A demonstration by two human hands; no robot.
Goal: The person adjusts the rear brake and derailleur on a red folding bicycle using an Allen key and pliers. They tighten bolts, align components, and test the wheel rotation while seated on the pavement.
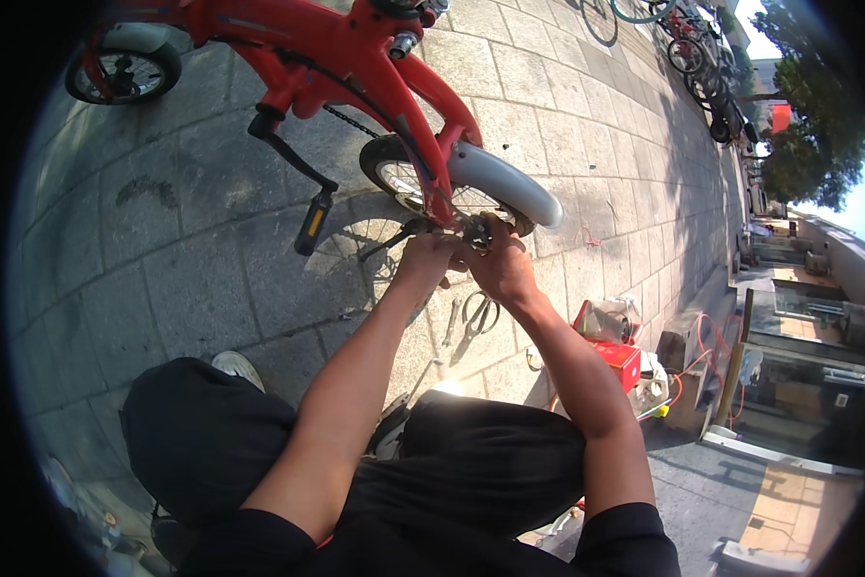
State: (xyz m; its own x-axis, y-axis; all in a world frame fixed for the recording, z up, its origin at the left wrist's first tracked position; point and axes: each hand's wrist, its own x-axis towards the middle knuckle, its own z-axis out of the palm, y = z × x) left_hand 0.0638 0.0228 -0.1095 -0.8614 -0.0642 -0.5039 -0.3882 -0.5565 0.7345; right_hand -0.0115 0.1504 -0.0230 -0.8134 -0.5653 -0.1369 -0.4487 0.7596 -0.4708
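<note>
Both hands meet at the rear wheel hub (pixel 477 234) of the small red folding bicycle (pixel 355 58), which lies tipped on the grey stone paving (pixel 163 260) so that the axle end faces the person squatting over it. That tilt brings the hub within easy reach of both arms. The left hand (pixel 426 258) is curled at the near side of the axle, apparently steadying it. The right hand (pixel 501 264) covers the hub from above, fingers closed down on some small dark part there; what exactly either hand grips is hidden, and I cannot tell whether a tool is in them.

Just below the hands on the paving lie a pair of metal pliers (pixel 480 313) and a slim spanner (pixel 451 322), within reach. The silver mudguard (pixel 509 183) arches over the wheel close to the right hand, and the black pedal on its crank (pixel 311 223) hangs to the left. A red box of supplies (pixel 617 358) sits by the right elbow. More parked bicycles (pixel 702 58) stand well apart.
</note>
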